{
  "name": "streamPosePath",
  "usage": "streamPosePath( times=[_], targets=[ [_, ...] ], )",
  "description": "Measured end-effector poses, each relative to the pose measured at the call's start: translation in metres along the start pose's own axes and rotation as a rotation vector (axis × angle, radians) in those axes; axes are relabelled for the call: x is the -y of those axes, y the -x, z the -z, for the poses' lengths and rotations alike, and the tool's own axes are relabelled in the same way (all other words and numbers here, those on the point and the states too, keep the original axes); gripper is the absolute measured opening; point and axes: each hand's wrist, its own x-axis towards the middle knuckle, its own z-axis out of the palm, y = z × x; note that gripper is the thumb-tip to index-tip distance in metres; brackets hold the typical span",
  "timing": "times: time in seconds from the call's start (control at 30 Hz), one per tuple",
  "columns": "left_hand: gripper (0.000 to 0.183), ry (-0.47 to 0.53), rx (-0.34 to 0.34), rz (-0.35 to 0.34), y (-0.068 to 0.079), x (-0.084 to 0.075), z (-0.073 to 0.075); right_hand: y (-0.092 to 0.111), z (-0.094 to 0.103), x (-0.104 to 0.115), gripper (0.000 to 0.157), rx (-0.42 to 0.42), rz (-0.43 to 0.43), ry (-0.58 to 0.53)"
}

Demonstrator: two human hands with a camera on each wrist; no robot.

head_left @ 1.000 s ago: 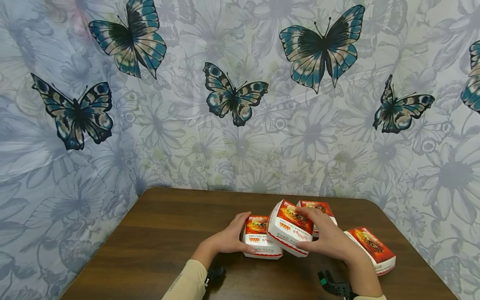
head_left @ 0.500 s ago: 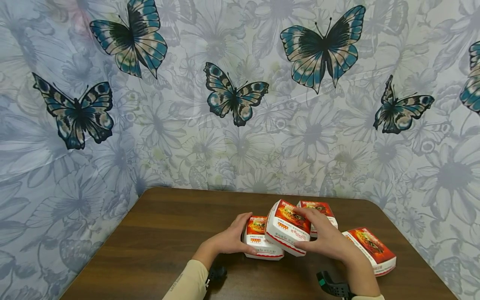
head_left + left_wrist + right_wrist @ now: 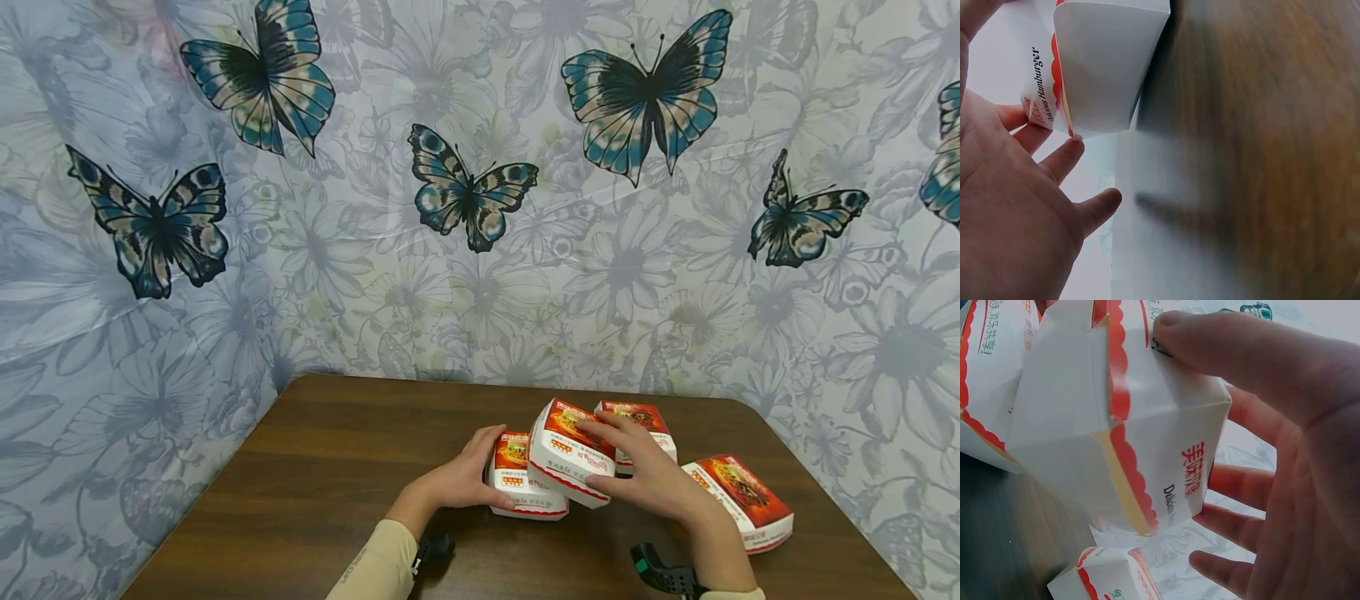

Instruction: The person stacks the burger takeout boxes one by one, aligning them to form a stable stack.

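Observation:
A white and red hamburger box stands on the table, and my left hand grips it with the thumb at its front and fingers at the far left side. In the left wrist view that hand's lower fingers are spread off the box. My right hand holds a second hamburger box by its right side. This one is tilted and overlaps the right part of the first box. The right wrist view shows the thumb on its lid and the fingers against the opposite side.
A third hamburger box lies behind the right hand. Another hamburger box rests near the right forearm. The brown wooden table ends at a butterfly-patterned cloth backdrop.
The tilted box and my right hand have shifted slightly left, further over the first box. My left hand has stayed nearly still.

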Motion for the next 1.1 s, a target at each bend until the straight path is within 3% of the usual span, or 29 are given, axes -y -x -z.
streamPosePath(
  times=[0.6, 0.83, 1.1],
  targets=[
    [0.114, 0.032, 0.009, 0.007, 0.002, -0.003, 0.0, -0.008, -0.018, 0.015, 0.058, -0.009, 0.068, -0.114],
    [0.112, 0.027, -0.003, -0.017, 0.002, -0.004, 0.001, -0.013, -0.024, 0.02, 0.055, -0.023, 0.109, -0.108],
    [0.107, 0.042, -0.006, -0.051, 0.001, -0.001, 0.0, -0.016, -0.03, 0.024, 0.053, -0.002, 0.134, -0.176]
  ],
)
